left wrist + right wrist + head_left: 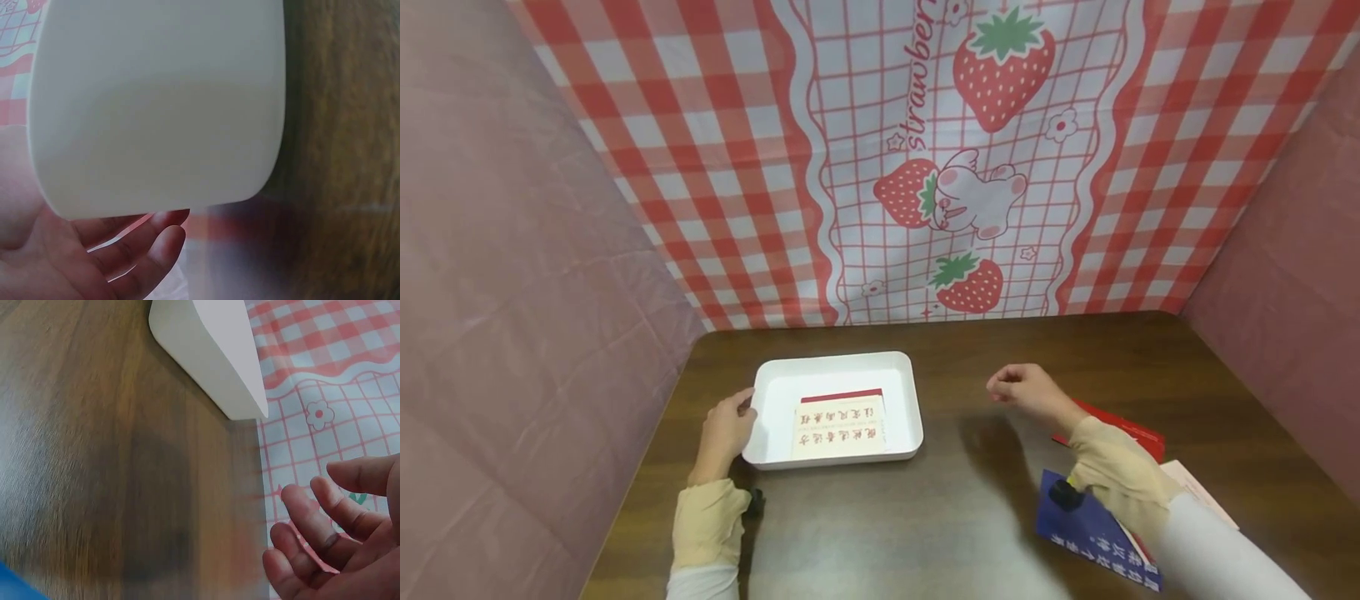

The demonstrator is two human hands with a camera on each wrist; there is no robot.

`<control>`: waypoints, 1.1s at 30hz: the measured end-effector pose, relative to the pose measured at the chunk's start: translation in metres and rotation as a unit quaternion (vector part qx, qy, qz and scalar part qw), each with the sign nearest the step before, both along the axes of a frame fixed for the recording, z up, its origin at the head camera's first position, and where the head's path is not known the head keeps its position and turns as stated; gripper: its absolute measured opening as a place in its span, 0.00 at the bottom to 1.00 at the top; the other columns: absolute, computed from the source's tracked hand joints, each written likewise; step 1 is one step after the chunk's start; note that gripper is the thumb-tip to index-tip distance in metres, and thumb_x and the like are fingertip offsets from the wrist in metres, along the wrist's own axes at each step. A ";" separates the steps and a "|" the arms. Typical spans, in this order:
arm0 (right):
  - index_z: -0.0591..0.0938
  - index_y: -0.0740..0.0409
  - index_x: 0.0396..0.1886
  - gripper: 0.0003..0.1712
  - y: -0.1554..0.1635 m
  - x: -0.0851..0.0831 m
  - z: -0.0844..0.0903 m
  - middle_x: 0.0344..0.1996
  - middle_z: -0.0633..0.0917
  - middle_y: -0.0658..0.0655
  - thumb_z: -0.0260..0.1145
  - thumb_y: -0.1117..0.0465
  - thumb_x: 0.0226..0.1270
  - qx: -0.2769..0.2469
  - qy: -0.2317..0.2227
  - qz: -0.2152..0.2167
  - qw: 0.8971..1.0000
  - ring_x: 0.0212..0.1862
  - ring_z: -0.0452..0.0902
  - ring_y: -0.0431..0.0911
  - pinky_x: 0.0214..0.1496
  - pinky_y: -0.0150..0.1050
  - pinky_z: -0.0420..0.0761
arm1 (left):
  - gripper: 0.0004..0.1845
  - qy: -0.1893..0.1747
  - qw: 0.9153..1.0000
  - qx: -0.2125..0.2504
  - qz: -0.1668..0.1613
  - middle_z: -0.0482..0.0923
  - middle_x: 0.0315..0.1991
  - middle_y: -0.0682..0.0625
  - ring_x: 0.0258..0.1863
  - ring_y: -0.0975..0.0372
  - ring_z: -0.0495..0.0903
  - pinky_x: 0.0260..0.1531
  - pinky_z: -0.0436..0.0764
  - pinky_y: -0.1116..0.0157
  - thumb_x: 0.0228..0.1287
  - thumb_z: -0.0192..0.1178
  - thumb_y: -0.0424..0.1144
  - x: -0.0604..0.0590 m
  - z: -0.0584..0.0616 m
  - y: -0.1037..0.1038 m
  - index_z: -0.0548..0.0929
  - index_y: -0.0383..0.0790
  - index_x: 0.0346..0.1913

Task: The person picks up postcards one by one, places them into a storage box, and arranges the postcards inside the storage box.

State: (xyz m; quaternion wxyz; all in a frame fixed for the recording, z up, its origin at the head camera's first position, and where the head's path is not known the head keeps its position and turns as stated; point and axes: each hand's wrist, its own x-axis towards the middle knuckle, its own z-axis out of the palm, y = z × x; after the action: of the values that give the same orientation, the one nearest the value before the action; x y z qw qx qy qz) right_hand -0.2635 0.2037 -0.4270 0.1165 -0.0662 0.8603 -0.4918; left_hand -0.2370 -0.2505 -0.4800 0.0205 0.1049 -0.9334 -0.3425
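A white tray stands on the brown table, left of the middle, holding a cream card with rows of printed characters. The edge of a dark red card shows behind it. At the tray's left side is my left hand, fingertips right at the rim. In the left wrist view, the tray wall covers part of that hand, and its fingers are loosely bent. My right hand hovers over the table to the right of the tray. Its fingers are relaxed and slightly bent, with nothing held.
Beneath and beside my right forearm lie a blue card with white characters, a red card and a pale card. A strawberry-print checked cloth hangs behind the table. Pink cloth walls stand at both sides.
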 end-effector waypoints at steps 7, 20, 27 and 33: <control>0.81 0.75 0.39 0.12 0.021 0.006 0.000 0.32 0.86 0.62 0.59 0.66 0.67 0.067 0.018 0.000 0.998 0.35 0.79 0.41 0.39 0.36 0.79 | 0.25 -0.004 1.000 0.000 -0.001 0.79 0.56 0.34 0.55 0.44 0.77 0.57 0.73 0.45 0.67 0.47 0.34 0.000 0.001 0.002 0.72 0.33 0.66; 0.79 0.76 0.45 0.15 0.047 0.011 -0.001 0.37 0.86 0.62 0.58 0.65 0.69 0.065 -0.010 -0.021 0.998 0.39 0.80 0.43 0.40 0.36 0.80 | 0.25 0.013 1.000 -0.010 -0.006 0.81 0.53 0.34 0.53 0.42 0.78 0.54 0.73 0.44 0.65 0.47 0.34 0.000 -0.001 0.001 0.73 0.33 0.65; 0.83 0.73 0.40 0.13 0.062 0.014 0.000 0.36 0.86 0.65 0.61 0.65 0.66 0.130 0.044 -0.014 0.990 0.36 0.77 0.44 0.36 0.37 0.76 | 0.26 0.019 1.000 -0.012 -0.002 0.81 0.53 0.35 0.54 0.41 0.78 0.53 0.74 0.44 0.64 0.47 0.34 0.000 -0.003 0.001 0.74 0.35 0.65; 0.84 0.72 0.41 0.14 0.070 0.016 0.005 0.38 0.86 0.67 0.60 0.63 0.66 0.169 0.051 -0.020 0.984 0.35 0.73 0.44 0.35 0.37 0.72 | 0.26 0.022 1.000 -0.013 -0.002 0.81 0.52 0.35 0.53 0.41 0.79 0.52 0.74 0.44 0.64 0.47 0.34 0.000 -0.004 -0.002 0.74 0.35 0.65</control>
State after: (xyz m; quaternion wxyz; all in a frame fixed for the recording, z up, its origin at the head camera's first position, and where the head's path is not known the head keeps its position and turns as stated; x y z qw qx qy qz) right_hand -0.2477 0.2737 -0.4219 0.0724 -0.0533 0.9371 -0.3372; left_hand -0.2367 -0.2521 -0.4838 0.0413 0.0950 -0.9372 -0.3330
